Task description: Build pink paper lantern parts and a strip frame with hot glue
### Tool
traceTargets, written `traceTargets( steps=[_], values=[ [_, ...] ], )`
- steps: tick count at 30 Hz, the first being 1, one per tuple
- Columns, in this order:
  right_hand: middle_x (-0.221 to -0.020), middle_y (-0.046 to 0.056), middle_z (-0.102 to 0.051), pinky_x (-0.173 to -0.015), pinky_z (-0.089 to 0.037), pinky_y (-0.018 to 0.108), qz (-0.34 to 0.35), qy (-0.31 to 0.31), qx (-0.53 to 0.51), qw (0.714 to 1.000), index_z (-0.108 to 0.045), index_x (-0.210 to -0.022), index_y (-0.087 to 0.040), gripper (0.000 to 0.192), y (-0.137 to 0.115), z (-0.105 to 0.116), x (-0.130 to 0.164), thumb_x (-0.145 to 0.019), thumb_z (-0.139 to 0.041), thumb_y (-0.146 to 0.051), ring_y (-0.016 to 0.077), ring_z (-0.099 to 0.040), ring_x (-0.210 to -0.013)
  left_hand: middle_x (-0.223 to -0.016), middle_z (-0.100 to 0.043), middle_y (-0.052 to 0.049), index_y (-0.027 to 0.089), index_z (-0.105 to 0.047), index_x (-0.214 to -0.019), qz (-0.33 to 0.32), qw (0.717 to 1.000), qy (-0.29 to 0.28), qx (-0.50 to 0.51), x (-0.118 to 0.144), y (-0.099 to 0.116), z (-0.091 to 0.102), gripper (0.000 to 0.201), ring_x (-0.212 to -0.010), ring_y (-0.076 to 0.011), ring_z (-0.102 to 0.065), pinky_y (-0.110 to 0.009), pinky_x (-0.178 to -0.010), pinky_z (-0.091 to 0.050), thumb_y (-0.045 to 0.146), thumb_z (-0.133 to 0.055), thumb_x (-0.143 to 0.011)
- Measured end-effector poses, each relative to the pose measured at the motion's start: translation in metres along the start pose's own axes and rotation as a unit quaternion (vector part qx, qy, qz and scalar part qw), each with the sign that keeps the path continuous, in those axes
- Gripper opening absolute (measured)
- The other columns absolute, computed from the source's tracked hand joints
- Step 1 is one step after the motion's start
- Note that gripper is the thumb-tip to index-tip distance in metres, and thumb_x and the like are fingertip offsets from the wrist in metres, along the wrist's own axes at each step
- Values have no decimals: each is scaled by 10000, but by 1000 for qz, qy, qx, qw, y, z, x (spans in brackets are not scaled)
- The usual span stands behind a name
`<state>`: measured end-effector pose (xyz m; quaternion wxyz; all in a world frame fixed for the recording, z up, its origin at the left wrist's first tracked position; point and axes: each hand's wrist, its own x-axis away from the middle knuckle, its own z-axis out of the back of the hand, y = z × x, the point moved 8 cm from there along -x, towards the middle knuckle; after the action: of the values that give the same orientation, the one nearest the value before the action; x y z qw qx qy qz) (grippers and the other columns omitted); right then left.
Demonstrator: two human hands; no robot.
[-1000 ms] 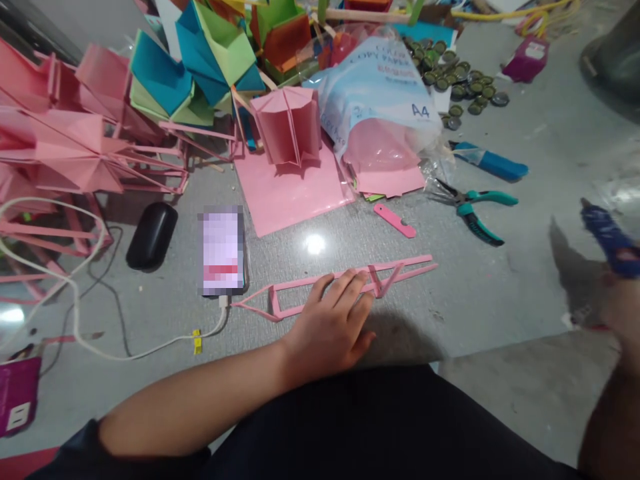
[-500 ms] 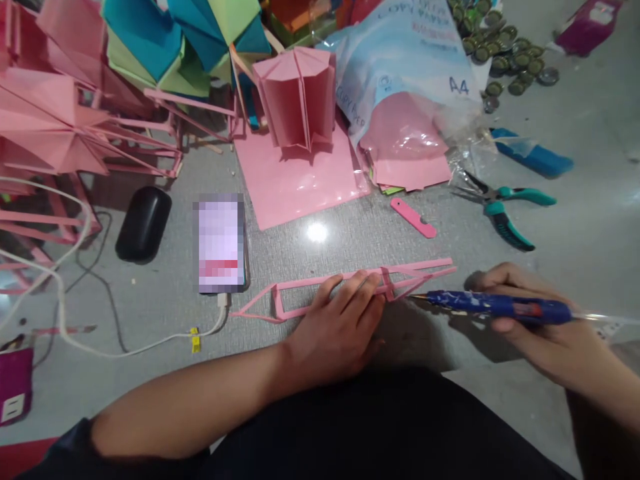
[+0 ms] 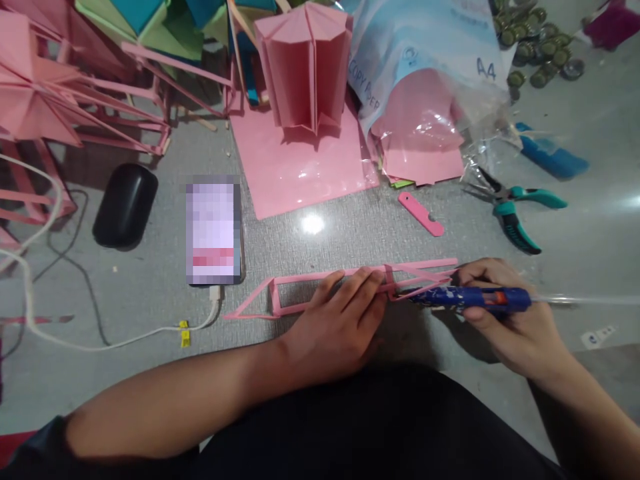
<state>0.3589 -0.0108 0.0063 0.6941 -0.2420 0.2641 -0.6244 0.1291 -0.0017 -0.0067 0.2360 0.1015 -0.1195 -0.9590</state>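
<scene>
Left of the left fingers (image 3: 364, 287) and slightly beyond, a rectangular phone (image 3: 213, 230) with a blurred screen, and a white charging cable (image 3: 215, 294) plugged into the near end; farther left, a smooth, rounded black case (image 3: 125, 207). Just beyond the right fingers (image 3: 487, 271), metal pliers with teal-and-black handles (image 3: 506, 209), handles spread. Beyond the gap between both hands' fingers, a slim pink plastic piece (image 3: 421, 215) with a small hole. Far beyond the right fingers, loosely heaped round metal caps (image 3: 537, 52).

Strip frame (image 3: 273, 298) under left hand (image 3: 335, 320) looks matt, paper-like. Glue gun (image 3: 473, 298) in right hand (image 3: 523, 327): plastic, flecked, rough. Tabletop (image 3: 280, 247) beyond left hand: finely textured, glossy. Pliers (image 3: 504, 195) beyond right hand: metal nose, smooth plastic-looking handles. Bag (image 3: 435, 50) beyond both hands: crinkled, shiny plastic.
</scene>
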Motion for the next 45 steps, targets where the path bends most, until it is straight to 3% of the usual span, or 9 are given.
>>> traceTargets(
  steps=[22, 28, 34, 40, 45],
  values=[
    [-900, 57, -616, -724, -433, 408, -3, 16, 16, 1000, -621, -964, -260, 444, 3, 1, 1, -1026, -586, -699, 265, -594, -828, -1585, -614, -213, 39, -598, -1494, -3, 1000, 22, 14, 0, 0, 2, 530, -1535, -356, -482, -535, -1253, -382, 393, -495, -1114],
    [-900, 55, -611, -737, -447, 414, 78, 6, 21, 997, -632, -824, -251, 397, -15, 2, 1, -1070, -592, -559, 248, -596, -828, -1578, -620, -212, 42, -572, -1508, -3, 1000, 26, 17, 1, 0, 1, 546, -1541, -356, -478, -540, -1256, -374, 400, -533, -1098],
    [-960, 72, -667, -732, -507, 414, 93, 6, 44, 995, -691, -839, -246, 343, -22, 4, 8, -1056, -635, -506, 255, -678, -852, -1575, -615, -219, 50, -574, -1481, -1, 999, 11, 34, 1, 0, -1, 542, -1553, -372, -469, -563, -1261, -375, 416, -565, -1082],
    [-993, 65, -694, -722, -538, 377, 88, 50, 69, 992, -725, -923, -260, 311, -23, 24, 24, -1063, -635, -523, 234, -709, -848, -1589, -599, -237, 54, -583, -1455, 2, 999, -4, 41, -1, -1, -1, 534, -1562, -385, -469, -583, -1262, -387, 429, -570, -1075],
    [-995, 74, -754, -732, -530, 399, -16, 158, 115, 981, -744, -980, -283, 313, 5, 64, 60, -1045, -636, -569, 272, -732, -858, -1589, -603, -241, 50, -609, -1435, 6, 999, 10, 31, 0, -1, -2, 533, -1556, -387, -480, -570, -1294, -361, 412, -609, -1044]
  ],
)
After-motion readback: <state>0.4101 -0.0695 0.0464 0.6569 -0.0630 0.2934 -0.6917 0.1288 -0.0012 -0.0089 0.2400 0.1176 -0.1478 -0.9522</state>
